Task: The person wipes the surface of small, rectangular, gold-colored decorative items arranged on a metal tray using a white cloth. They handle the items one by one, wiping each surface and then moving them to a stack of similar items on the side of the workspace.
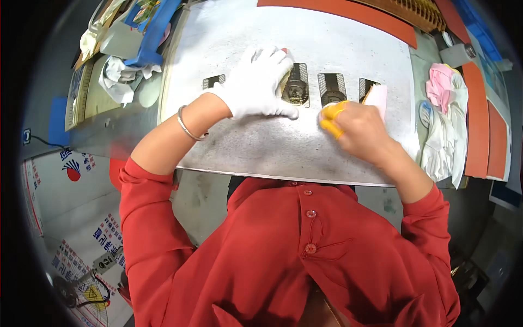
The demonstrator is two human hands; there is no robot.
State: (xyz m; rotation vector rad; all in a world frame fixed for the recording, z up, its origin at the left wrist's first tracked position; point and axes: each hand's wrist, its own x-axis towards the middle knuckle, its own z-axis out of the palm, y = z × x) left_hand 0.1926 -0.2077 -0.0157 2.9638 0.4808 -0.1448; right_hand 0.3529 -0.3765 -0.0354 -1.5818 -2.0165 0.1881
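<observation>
A dark patterned plate (297,90) is lying near the white board's (234,147) middle, the gloved left hand (259,82) extending loose fingers beside it. Toward the board's right, the right hand (357,129) is clenching, contents unclear; beyond the board's lower left, white panels (62,210) are showing blue lettering.

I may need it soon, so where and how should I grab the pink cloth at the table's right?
Probably pinch the pink cloth by its bunched folds, coming from the left: it's crumpled, its left side borders tabletop, and pale cloth crowds its right.
</observation>
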